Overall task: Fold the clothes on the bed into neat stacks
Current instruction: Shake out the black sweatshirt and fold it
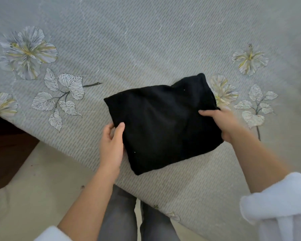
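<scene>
A: Centre of the frame, a black folded garment [162,124], packed down into a thick, tilted rectangle on the floral bed [146,40], close to the bed's near edge.

B: And both hands are on it. The left hand [111,146] has the left short edge, with the thumb laid on top and the fingers [109,128] curled at the side. That's a pinch, not a flat press.

A: Same on the other side. The right hand [221,122] has its thumb over the right short edge and the rest of the hand tucked under, out of sight. It's a closed grip on the cloth.

B: Here's the line that matters. The garment's long axis runs from lower left to upper right of the frame, straight from one hand to the other, so the cloth sits between the two grips and neither hand is nearer than the other.

A: So it's evenly held, one hand at each end. Is it lying on the bed or lifted?

B: I can't tell. It looks flat on the cover, but it could be raised a touch.

A: My read is that the folding on this piece is done and the next job is carrying it to a stack.

B: Agreed. With a grip on both ends it should travel flat. The upper right corner bulges a little, so that fold could slip if one side drops.

A: The pale floor [33,180] shows at lower left, and no stack shows in this view.
</scene>
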A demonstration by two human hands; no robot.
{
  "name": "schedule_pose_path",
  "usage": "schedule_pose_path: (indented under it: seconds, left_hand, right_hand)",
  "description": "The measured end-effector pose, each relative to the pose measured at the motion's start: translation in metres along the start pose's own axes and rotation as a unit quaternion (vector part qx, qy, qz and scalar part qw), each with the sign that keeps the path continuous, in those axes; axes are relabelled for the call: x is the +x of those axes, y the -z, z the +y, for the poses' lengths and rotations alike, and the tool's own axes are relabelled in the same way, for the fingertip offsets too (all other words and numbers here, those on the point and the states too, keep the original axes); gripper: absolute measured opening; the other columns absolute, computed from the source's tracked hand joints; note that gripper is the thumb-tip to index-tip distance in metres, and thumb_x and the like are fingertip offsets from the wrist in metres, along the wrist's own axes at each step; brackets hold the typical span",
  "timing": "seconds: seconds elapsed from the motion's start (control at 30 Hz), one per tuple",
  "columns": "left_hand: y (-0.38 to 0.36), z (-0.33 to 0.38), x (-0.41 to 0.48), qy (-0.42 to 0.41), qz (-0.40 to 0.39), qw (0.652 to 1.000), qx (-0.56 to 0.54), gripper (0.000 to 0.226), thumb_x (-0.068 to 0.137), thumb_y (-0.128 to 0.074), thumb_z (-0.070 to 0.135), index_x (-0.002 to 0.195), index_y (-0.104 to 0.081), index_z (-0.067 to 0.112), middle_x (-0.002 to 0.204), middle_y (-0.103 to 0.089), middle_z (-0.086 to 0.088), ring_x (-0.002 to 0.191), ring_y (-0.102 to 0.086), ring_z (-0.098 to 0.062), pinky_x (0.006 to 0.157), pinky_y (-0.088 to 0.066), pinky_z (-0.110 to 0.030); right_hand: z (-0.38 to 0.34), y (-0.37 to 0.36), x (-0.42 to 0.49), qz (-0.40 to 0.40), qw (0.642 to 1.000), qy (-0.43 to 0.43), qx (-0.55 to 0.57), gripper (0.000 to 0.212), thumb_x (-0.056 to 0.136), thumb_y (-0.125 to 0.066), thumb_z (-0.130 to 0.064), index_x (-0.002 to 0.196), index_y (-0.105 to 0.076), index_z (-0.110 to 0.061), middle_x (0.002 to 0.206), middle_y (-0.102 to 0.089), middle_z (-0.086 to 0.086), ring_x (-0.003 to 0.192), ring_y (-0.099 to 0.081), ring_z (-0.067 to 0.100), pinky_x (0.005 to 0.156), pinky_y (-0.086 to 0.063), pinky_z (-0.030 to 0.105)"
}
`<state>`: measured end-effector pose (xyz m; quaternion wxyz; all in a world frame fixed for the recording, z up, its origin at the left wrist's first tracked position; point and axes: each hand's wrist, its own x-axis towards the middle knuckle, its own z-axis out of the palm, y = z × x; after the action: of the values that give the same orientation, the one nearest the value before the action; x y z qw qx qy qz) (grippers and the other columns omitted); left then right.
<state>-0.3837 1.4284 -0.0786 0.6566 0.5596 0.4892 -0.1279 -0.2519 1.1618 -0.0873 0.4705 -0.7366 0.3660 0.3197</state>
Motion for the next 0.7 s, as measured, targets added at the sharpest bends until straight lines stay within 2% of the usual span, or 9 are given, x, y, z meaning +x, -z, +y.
schedule_pose_path:
  seconds: [0.07, 0.17, 0.27, 0.37, 0.57, 0.7]
  left_hand:
    - [0.0, 0.003, -0.003, 0.033, -0.066, 0.995, 0.063, 0.038, 0.088, -0.061, 0.041, 0.123, -0.051, 0.032, 0.118, -0.062, 0.007, 0.107, -0.06, -0.015, 0.095, -0.049, -0.039]
    - [-0.001, 0.007, -0.013, 0.041, -0.113, 0.978, 0.17, 0.045, 0.086, -0.065, 0.024, 0.128, -0.05, 0.02, 0.122, -0.06, -0.002, 0.106, -0.06, -0.02, 0.094, -0.049, -0.042]
    - [-0.003, 0.021, -0.034, -0.003, -0.147, 0.954, 0.261, 0.043, 0.089, -0.064, 0.022, 0.129, -0.049, 0.02, 0.121, -0.06, -0.005, 0.105, -0.06, -0.022, 0.092, -0.05, -0.042]
    - [-0.014, 0.041, -0.072, -0.036, -0.198, 0.939, 0.279, 0.032, 0.091, -0.062, 0.021, 0.121, -0.05, 0.023, 0.113, -0.062, -0.005, 0.093, -0.062, -0.017, 0.074, -0.051, -0.03]
    - [-0.062, 0.053, -0.171, -0.111, -0.288, 0.888, 0.34, 0.034, 0.091, -0.061, 0.017, 0.124, -0.05, 0.019, 0.096, -0.065, -0.001, 0.082, -0.063, -0.011, 0.058, -0.046, -0.02]
    - [-0.101, 0.028, -0.256, -0.156, -0.356, 0.839, 0.381, 0.031, 0.091, -0.062, 0.019, 0.121, -0.052, 0.02, 0.093, -0.068, -0.002, 0.079, -0.067, -0.014, 0.059, -0.05, -0.022]
  right_hand:
    - [0.042, 0.012, -0.022, -0.004, 0.995, -0.071, 0.068, 0.053, 0.062, -0.08, -0.027, 0.112, -0.068, -0.015, 0.099, -0.074, 0.009, 0.091, -0.07, 0.032, 0.088, -0.054, 0.049]
    - [0.091, 0.017, -0.063, 0.035, 0.985, -0.111, 0.129, 0.038, 0.074, -0.07, -0.024, 0.111, -0.065, -0.012, 0.103, -0.071, 0.01, 0.096, -0.067, 0.03, 0.086, -0.054, 0.042]
    - [0.115, 0.024, -0.104, 0.052, 0.981, -0.092, 0.164, 0.029, 0.086, -0.062, -0.018, 0.115, -0.062, -0.013, 0.107, -0.068, 0.006, 0.099, -0.063, 0.025, 0.088, -0.053, 0.042]
    - [0.13, 0.048, -0.153, 0.065, 0.974, -0.066, 0.205, 0.027, 0.087, -0.064, -0.018, 0.114, -0.063, -0.016, 0.107, -0.069, 0.006, 0.099, -0.064, 0.025, 0.092, -0.052, 0.044]
    - [0.178, 0.114, -0.256, 0.145, 0.954, 0.008, 0.263, 0.017, 0.085, -0.068, -0.012, 0.098, -0.065, -0.023, 0.099, -0.07, 0.0, 0.093, -0.066, 0.019, 0.082, -0.055, 0.037]
    - [0.235, 0.165, -0.324, 0.229, 0.921, 0.035, 0.313, 0.018, 0.086, -0.066, -0.01, 0.099, -0.067, -0.021, 0.094, -0.071, -0.002, 0.089, -0.067, 0.015, 0.072, -0.054, 0.03]
